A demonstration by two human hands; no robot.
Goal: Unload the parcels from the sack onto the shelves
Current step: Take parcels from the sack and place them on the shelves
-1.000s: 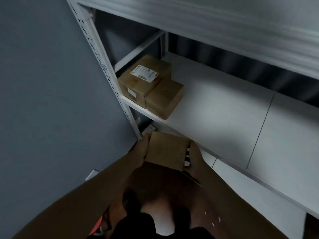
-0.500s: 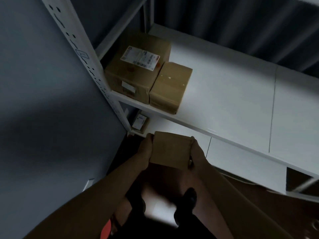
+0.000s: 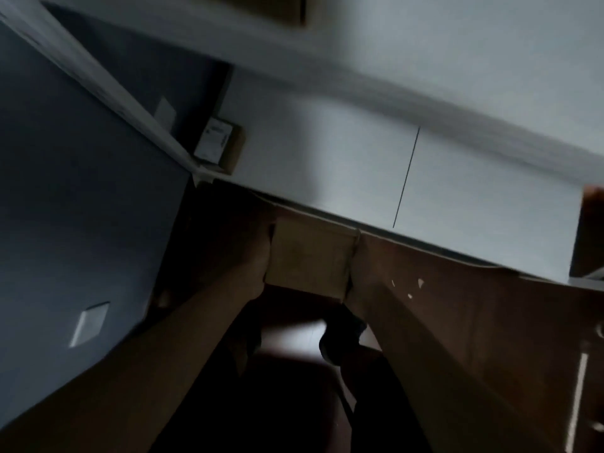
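A small brown cardboard parcel is held between both my hands, low in front of the bottom white shelf. My left hand grips its left side and my right hand grips its right side. The parcel's far edge is level with the shelf's front lip. Another small parcel with a white label lies at the left end of that bottom shelf. The underside edge of a box on the shelf above shows at the top. The sack is out of sight.
A grey wall with a white plate stands on the left. The white upright post of the rack runs diagonally beside it. My feet and dark floor lie below. The frame is blurred.
My view has dropped from the middle shelf to the bottom one. The parcel in both hands has come down with it and now sits by the bottom shelf's front edge.
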